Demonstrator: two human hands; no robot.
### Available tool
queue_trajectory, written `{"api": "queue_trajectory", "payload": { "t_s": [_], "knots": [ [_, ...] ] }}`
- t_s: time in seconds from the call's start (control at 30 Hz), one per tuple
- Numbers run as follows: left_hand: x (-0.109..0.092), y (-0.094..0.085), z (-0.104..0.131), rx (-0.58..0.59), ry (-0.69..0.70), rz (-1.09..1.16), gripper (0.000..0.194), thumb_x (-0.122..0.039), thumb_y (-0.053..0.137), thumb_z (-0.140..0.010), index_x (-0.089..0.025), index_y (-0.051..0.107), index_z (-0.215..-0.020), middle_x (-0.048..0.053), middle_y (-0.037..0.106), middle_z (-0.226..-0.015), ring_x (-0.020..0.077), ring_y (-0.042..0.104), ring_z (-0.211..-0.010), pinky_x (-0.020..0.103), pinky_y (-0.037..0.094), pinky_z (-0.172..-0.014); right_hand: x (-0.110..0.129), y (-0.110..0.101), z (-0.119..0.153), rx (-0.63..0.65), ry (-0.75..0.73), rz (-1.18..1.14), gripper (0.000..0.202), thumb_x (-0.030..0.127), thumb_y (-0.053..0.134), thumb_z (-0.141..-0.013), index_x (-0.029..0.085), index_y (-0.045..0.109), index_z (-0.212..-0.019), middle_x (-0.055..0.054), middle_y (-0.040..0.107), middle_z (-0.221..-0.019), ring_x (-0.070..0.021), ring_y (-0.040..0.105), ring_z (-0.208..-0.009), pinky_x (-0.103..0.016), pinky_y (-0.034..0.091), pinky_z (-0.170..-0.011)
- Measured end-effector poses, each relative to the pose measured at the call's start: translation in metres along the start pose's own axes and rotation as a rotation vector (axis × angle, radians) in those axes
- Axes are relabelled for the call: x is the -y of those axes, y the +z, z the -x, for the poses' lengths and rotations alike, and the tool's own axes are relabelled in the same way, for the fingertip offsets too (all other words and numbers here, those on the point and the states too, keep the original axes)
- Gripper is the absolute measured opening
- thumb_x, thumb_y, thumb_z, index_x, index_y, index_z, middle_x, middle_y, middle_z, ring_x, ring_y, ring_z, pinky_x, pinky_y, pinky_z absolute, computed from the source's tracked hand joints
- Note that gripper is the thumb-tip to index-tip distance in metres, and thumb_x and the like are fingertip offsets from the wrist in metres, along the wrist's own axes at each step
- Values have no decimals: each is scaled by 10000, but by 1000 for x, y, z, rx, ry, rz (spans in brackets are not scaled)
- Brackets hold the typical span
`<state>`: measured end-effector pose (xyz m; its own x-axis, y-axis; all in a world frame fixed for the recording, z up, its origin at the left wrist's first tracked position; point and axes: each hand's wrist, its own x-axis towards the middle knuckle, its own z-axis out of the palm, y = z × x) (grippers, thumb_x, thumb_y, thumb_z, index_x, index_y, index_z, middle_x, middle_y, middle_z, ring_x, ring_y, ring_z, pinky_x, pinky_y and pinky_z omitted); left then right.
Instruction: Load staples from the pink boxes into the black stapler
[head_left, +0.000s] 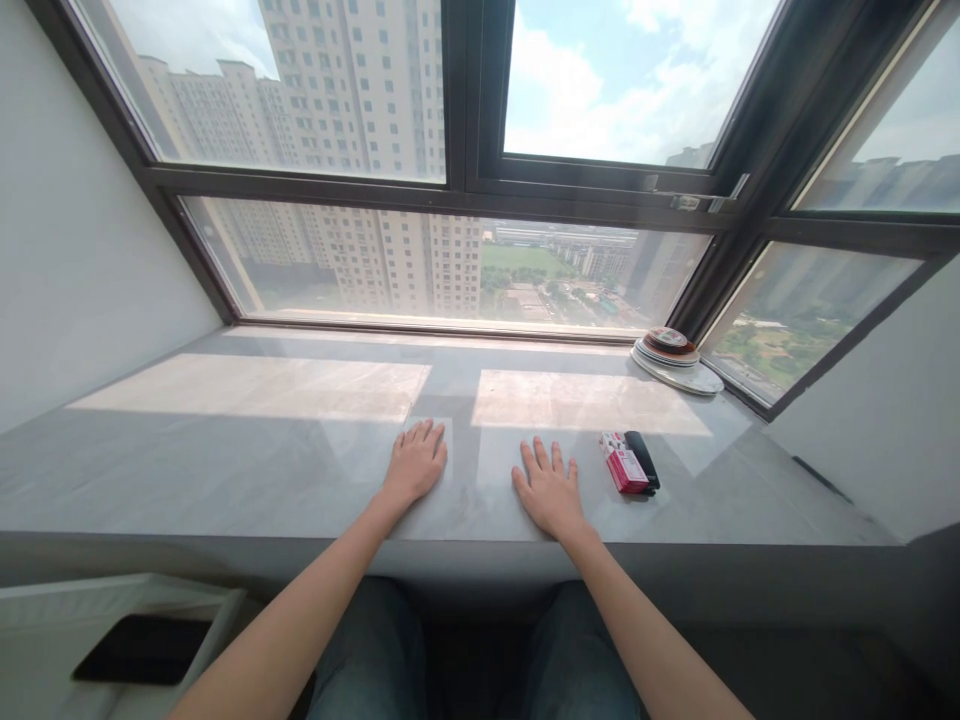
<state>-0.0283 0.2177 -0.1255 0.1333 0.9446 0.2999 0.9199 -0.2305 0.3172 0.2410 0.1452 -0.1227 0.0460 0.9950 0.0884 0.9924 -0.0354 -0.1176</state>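
My left hand [416,462] lies flat on the grey marble-look windowsill [247,470], fingers spread and holding nothing. To its right, my right hand [550,487] also rests palm down on the sill with its fingers apart. Nearest to the right hand is a small pink-and-white box [627,472]; a second small white-and-pink box [613,441] sits just behind it. Against their right side lies a black object that looks like a stapler [643,458]. A gap separates these things from my right fingers.
In the far right corner of the sill stands a stack of round plates or lids [679,375]. Dark-framed windows [465,200] rise behind the sill. At lower left, a black phone-like slab [142,648] lies on a white surface [45,625]. My knees are beneath the sill edge.
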Motion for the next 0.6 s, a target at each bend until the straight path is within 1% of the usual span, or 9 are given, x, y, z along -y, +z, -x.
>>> {"api": "queue_trajectory", "payload": {
  "t_s": [0.07,0.13,0.3,0.47,0.6],
  "knots": [
    [2,5,4,28,-12,-115,541,-474,329,-989,-322,392,-1505,23,297,-1623,283,194,-1503,522,101,-1211,2,-1,0,-1,8,4,659,594,194,-1005,327,174,-1607,10,60,-1677,-324,-32,-1520,-575,-17,-1178],
    [4,8,5,53,-17,-155,588,-533,286,-990,-323,328,-1538,23,240,-1646,294,145,-1519,558,79,-1205,4,-1,1,2,16,12,664,593,189,-1003,324,160,-1610,6,47,-1678,-330,-39,-1519,-587,-21,-1173],
    [5,9,3,71,-7,-160,646,-607,235,-979,-322,285,-1556,28,205,-1656,288,131,-1526,566,71,-1206,5,2,1,-10,14,25,665,587,173,-1002,321,148,-1611,-1,53,-1678,-336,-35,-1519,-605,-18,-1165],
    [3,7,2,95,-32,-158,655,-606,231,-977,-320,264,-1565,25,181,-1662,291,103,-1533,559,39,-1212,5,6,1,-21,11,30,668,588,167,-999,322,146,-1611,-8,56,-1678,-341,-25,-1517,-616,-16,-1161],
    [1,5,3,115,-45,-156,661,-610,225,-976,-321,252,-1570,24,168,-1665,293,87,-1534,554,27,-1214,7,4,0,-5,18,31,677,590,180,-994,316,146,-1612,-23,61,-1677,-361,-20,-1512,-636,-20,-1150]
  ]
}}
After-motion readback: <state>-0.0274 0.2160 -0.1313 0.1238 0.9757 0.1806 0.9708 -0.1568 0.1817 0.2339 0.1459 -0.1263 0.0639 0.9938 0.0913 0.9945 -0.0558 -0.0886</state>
